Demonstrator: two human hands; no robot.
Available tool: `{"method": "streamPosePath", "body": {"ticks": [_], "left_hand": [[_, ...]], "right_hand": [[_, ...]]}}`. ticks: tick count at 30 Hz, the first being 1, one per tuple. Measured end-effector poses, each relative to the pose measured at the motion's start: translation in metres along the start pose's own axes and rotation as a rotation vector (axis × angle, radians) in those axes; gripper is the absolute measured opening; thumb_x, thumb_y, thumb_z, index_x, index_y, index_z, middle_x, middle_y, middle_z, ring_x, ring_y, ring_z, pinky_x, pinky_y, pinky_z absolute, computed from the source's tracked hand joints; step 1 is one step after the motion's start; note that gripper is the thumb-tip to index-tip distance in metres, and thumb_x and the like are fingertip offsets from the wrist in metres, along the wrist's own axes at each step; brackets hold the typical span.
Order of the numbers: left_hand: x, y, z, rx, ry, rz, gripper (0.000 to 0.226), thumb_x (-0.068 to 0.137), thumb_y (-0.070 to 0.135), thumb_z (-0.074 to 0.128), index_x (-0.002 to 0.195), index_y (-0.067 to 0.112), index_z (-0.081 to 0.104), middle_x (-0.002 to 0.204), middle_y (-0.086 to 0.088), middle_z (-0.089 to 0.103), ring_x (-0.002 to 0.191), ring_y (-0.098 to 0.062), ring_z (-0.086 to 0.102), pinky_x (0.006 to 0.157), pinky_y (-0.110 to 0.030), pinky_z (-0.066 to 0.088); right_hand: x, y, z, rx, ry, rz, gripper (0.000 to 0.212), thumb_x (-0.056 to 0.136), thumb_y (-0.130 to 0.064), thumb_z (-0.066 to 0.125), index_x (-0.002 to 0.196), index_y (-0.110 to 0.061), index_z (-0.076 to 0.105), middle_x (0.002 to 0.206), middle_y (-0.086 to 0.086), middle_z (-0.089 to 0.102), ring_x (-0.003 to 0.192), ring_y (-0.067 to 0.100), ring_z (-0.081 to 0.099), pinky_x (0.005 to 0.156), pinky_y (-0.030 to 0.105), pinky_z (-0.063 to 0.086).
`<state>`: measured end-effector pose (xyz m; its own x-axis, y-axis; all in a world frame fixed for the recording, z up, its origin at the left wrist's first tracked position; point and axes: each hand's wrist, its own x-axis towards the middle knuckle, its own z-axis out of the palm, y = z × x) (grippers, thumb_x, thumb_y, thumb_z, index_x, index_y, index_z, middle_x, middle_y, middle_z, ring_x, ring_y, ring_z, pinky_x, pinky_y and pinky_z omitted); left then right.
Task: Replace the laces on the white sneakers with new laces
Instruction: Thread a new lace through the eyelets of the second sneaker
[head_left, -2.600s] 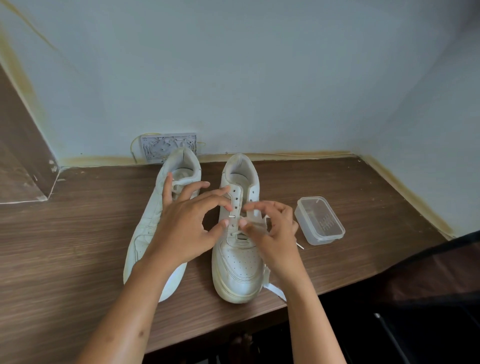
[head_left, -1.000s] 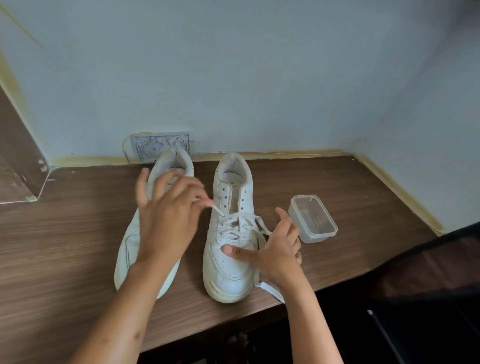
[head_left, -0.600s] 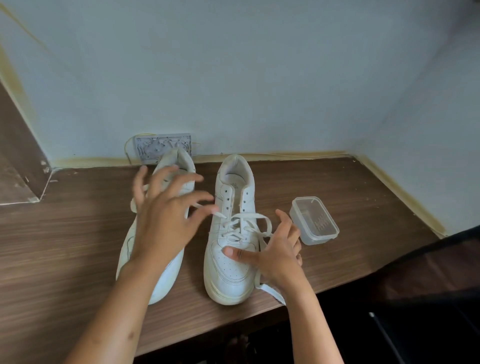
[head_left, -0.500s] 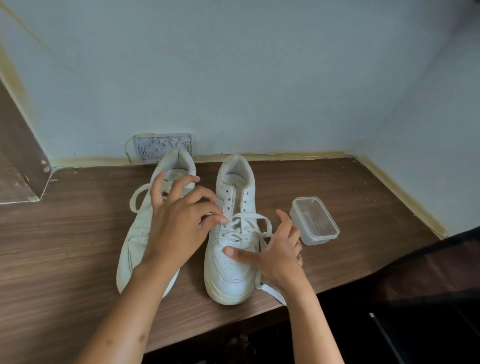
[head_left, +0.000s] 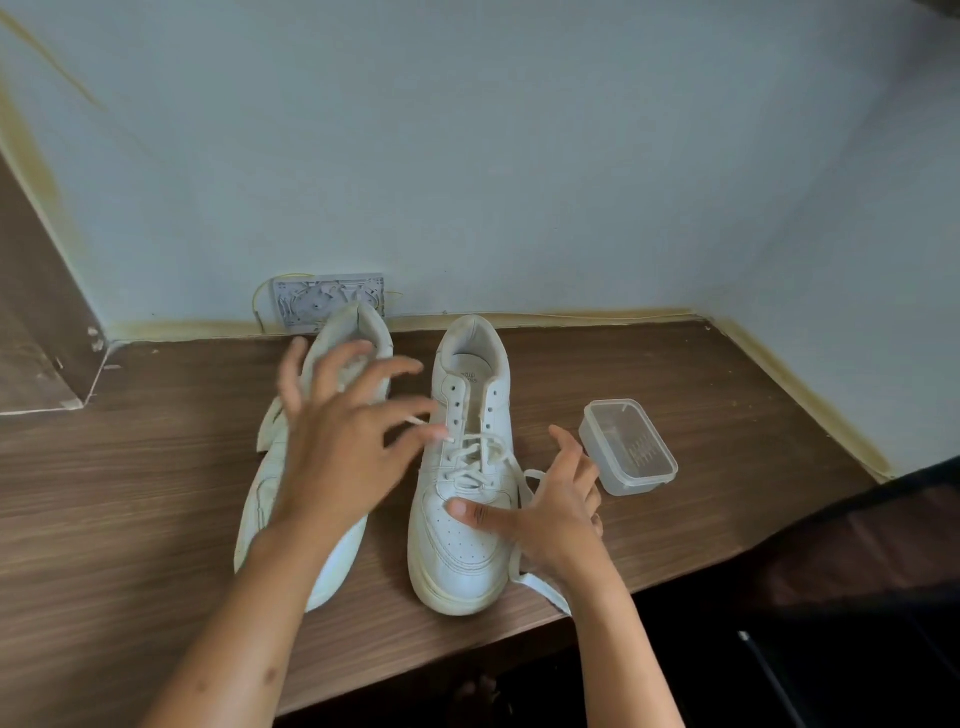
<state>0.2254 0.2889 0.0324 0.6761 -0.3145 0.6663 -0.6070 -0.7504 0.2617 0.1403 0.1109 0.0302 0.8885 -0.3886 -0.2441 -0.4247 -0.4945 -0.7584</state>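
The left hand (head_left: 337, 457), fingers spread and blurred, hovers over the left sneaker (head_left: 291, 467), pinching the lace (head_left: 467, 457) tip. The right hand (head_left: 550, 512), fingers straight, presses the right sneaker (head_left: 462, 551), whose toe nears the table (head_left: 727, 467) edge. A tub (head_left: 628, 447) sits just right.

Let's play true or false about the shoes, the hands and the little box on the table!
1. Two white sneakers stand on the wooden table. True.
2. The right sneaker is laced all the way up. False: only its lower eyelets hold lace; the upper ones are bare.
3. The plastic box sits left of both sneakers. False: it sits to their right.
4. The right hand has its thumb on the right sneaker. True.
5. The left hand covers part of the left sneaker. True.
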Motion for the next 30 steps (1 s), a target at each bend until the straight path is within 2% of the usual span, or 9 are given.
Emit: {"method": "streamPosePath", "body": {"ticks": [5,9,13,18,20,21,24,27,30], "left_hand": [[-0.002,0.009,0.007,-0.010,0.004,0.031,0.016,0.084,0.043,0.065,0.075,0.035,0.076,0.088,0.021,0.069,0.112,-0.016,0.052,0.116,-0.049,0.006],[-0.005,-0.013,-0.001,0.079,0.011,-0.158,0.021,0.088,0.043,0.060,0.078,0.030,0.074,0.089,0.016,0.069,0.111,-0.024,0.054,0.113,-0.058,0.010],[-0.005,-0.007,0.002,0.099,0.019,-0.176,0.021,0.090,0.043,0.058,0.080,0.028,0.068,0.083,0.015,0.067,0.111,-0.023,0.054,0.113,-0.059,0.011],[-0.004,-0.015,0.001,-0.002,-0.060,-0.140,0.028,0.087,0.053,0.051,0.080,0.032,0.068,0.068,0.019,0.063,0.111,-0.016,0.053,0.113,-0.059,0.003],[-0.005,-0.017,0.000,-0.060,-0.073,-0.137,0.027,0.087,0.057,0.056,0.081,0.033,0.068,0.066,0.021,0.061,0.112,-0.012,0.050,0.113,-0.056,0.001],[-0.005,-0.017,0.000,-0.090,-0.070,-0.140,0.025,0.087,0.056,0.059,0.083,0.034,0.068,0.066,0.021,0.060,0.111,-0.010,0.050,0.114,-0.054,-0.001],[-0.006,-0.017,-0.002,-0.144,-0.077,-0.136,0.024,0.087,0.057,0.060,0.085,0.036,0.069,0.063,0.021,0.058,0.108,-0.006,0.050,0.114,-0.052,-0.002],[-0.008,-0.014,-0.001,-0.164,-0.089,-0.130,0.028,0.087,0.057,0.051,0.088,0.036,0.070,0.064,0.021,0.059,0.105,-0.004,0.050,0.114,-0.054,0.000],[-0.010,-0.012,0.000,-0.156,-0.084,-0.129,0.030,0.089,0.054,0.048,0.088,0.035,0.071,0.074,0.021,0.062,0.104,-0.005,0.049,0.113,-0.050,0.000]], "right_hand": [[0.000,0.000,0.000,-0.020,0.008,0.019,0.142,0.043,-0.067,0.086,0.149,-0.034,-0.001,0.157,-0.001,0.001,0.147,0.023,0.000,0.119,0.057,0.007],[0.000,0.000,0.001,-0.056,-0.025,0.046,0.142,0.042,-0.072,0.082,0.150,-0.033,-0.001,0.157,0.001,0.000,0.148,0.025,0.000,0.118,0.059,0.007],[0.002,0.001,0.002,-0.077,-0.046,0.072,0.138,0.042,-0.074,0.081,0.149,-0.035,0.002,0.156,0.001,0.003,0.147,0.025,0.000,0.118,0.060,0.008],[-0.002,0.001,-0.010,-0.014,-0.040,0.061,0.134,0.033,-0.084,0.074,0.145,-0.038,0.016,0.149,-0.004,0.022,0.143,0.022,0.016,0.114,0.059,0.026],[-0.004,0.004,-0.023,0.004,0.033,0.026,0.113,0.048,-0.076,0.076,0.142,-0.033,0.030,0.142,-0.005,0.035,0.137,0.018,0.031,0.112,0.050,0.032],[-0.005,0.007,-0.031,0.002,0.075,0.013,0.093,0.061,-0.066,0.078,0.137,-0.030,0.038,0.135,-0.006,0.043,0.130,0.014,0.040,0.106,0.041,0.038],[-0.011,0.018,-0.056,-0.100,0.074,0.046,0.037,0.080,-0.033,0.080,0.109,-0.025,0.059,0.107,-0.014,0.056,0.097,-0.001,0.053,0.074,0.019,0.039],[-0.021,0.032,-0.067,-0.274,-0.105,0.196,0.029,0.072,-0.027,0.086,0.090,-0.022,0.063,0.096,-0.008,0.063,0.086,0.004,0.059,0.069,0.022,0.044],[-0.026,0.039,-0.061,-0.366,-0.232,0.281,0.032,0.068,-0.026,0.088,0.087,-0.021,0.063,0.087,-0.006,0.065,0.080,0.012,0.063,0.072,0.026,0.050]]}}
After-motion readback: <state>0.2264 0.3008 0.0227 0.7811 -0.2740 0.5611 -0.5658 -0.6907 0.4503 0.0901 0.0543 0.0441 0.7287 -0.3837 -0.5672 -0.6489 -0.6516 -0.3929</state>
